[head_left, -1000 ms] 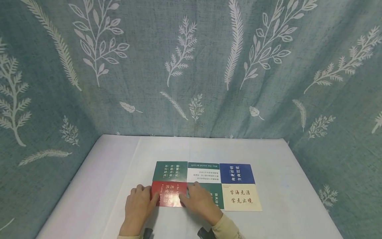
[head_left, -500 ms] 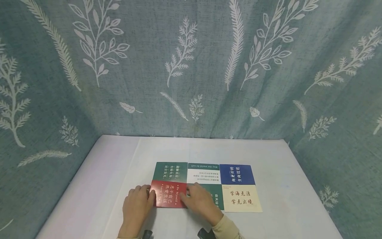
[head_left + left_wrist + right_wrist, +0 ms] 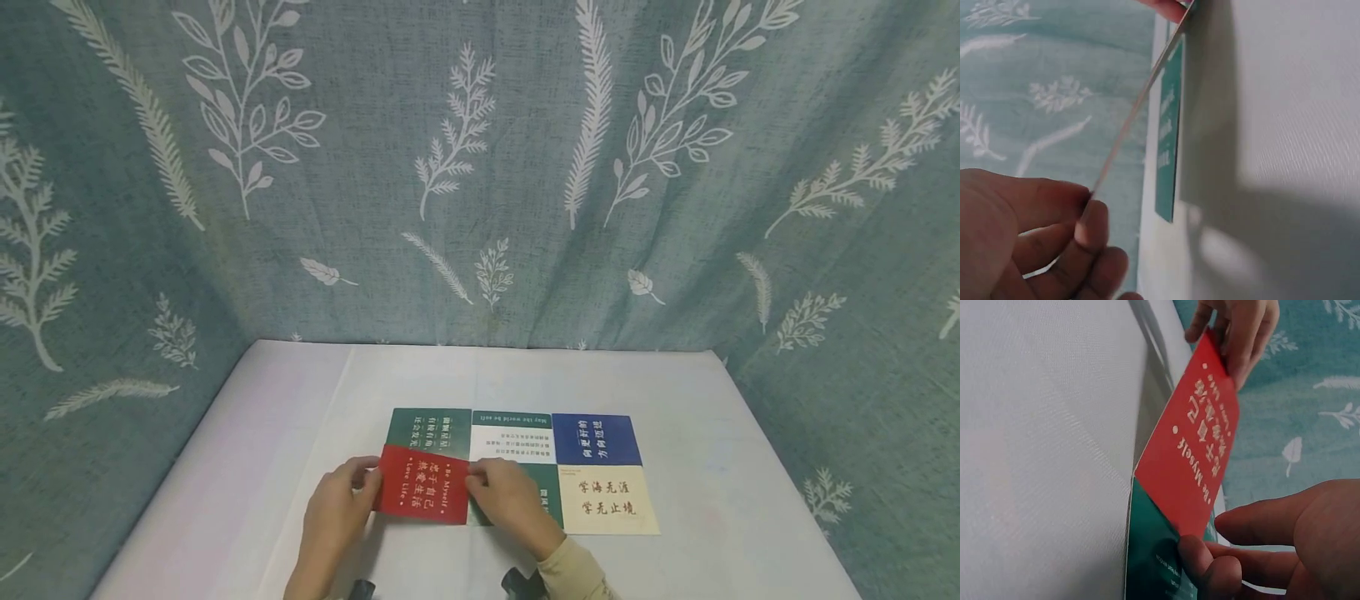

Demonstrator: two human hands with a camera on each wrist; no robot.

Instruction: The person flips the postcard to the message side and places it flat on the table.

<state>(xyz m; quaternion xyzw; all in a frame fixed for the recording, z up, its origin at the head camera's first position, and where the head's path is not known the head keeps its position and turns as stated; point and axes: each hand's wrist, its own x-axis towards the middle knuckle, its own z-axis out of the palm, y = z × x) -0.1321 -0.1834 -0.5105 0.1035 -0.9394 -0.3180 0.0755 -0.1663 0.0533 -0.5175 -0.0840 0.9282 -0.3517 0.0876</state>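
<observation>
A red card (image 3: 422, 485) with gold lettering is lifted at a tilt, its far edge overlapping a green card (image 3: 420, 427) in the head view. My left hand (image 3: 335, 506) pinches its left edge between thumb and fingers; the left wrist view shows the card almost edge-on. My right hand (image 3: 512, 502) holds the opposite edge, with fingertips (image 3: 1192, 555) at the card's corner and the thumb close by. Under that hand lies another green card (image 3: 1155, 550), partly covered by the hand and the red card.
Alongside lie a green-and-white card (image 3: 513, 442), a blue card (image 3: 596, 439) and a cream card (image 3: 607, 500), set edge to edge. They rest on a white table (image 3: 720, 492), with a leaf-patterned teal curtain (image 3: 525, 167) behind and at both sides.
The red card lay flat in the row of cards a second ago; now it is raised and slightly turned. My left hand has moved a little left and now pinches its edge.
</observation>
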